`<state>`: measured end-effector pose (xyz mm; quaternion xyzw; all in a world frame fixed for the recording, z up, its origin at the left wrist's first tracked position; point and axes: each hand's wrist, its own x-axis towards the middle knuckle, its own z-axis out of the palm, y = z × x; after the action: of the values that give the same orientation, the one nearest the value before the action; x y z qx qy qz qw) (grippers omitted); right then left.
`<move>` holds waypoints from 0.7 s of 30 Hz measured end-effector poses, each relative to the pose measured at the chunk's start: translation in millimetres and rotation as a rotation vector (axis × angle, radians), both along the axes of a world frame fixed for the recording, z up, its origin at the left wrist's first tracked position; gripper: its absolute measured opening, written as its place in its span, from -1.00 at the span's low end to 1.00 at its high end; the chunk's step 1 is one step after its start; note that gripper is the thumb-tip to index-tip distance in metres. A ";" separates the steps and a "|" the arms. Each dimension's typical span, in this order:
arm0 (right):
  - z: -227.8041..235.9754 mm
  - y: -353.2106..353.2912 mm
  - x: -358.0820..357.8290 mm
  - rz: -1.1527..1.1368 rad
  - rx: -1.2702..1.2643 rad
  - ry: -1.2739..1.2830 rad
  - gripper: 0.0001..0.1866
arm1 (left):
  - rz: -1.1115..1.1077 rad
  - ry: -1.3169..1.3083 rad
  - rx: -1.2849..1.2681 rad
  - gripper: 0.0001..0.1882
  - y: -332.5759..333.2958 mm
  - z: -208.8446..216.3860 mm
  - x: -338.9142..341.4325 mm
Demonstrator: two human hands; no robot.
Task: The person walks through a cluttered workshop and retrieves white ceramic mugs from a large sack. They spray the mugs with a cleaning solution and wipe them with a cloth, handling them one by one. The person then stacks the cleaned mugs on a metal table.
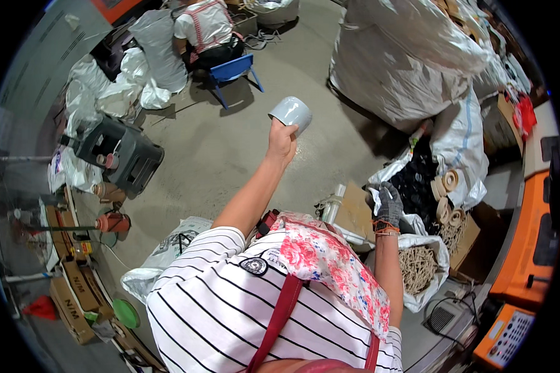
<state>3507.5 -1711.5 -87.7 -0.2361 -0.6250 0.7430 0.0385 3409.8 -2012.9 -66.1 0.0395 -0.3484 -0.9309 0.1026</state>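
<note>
My left hand (282,142) is bare and stretched out ahead over the floor. Its fingers grip the near end of a short, glossy grey cylinder (292,112), which looks like a cup or a pipe fitting. On my right hand (389,206) is a dark grey glove. The fingers are curled, with a small white piece (376,199) showing at them; I cannot tell if it is part of a sack. Just beyond that hand, an opened white sack holds many black pieces (414,183). Close to its wrist stands another white sack with tangled beige strands (419,270).
A huge white sack (398,62) stands far right. Ahead, a person (205,28) sits on a blue chair (231,68). At left are a dark grey plastic box (121,155) and cartons (74,301). Orange machinery (522,248) lines the right side, near rolled beige strips (449,181).
</note>
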 end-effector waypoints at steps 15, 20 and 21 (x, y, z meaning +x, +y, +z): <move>88.1 -86.7 -15.9 0.355 0.855 0.596 -0.85 | -0.259 -0.005 -0.174 -0.53 6.9 -1.0 15.3; 77.4 -115.4 -46.7 0.464 1.245 0.783 -0.73 | -0.542 -0.047 -0.322 -0.59 63.5 6.3 63.1; 70.2 -110.0 -52.2 0.455 1.099 0.721 -0.72 | -0.544 -0.030 -0.293 -0.62 67.1 11.3 70.1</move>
<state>3455.3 -1821.6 -17.4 0.2158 -0.8929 0.3403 0.2011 3479.9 -1945.8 -54.9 -0.0566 -0.4783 -0.8633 -0.1510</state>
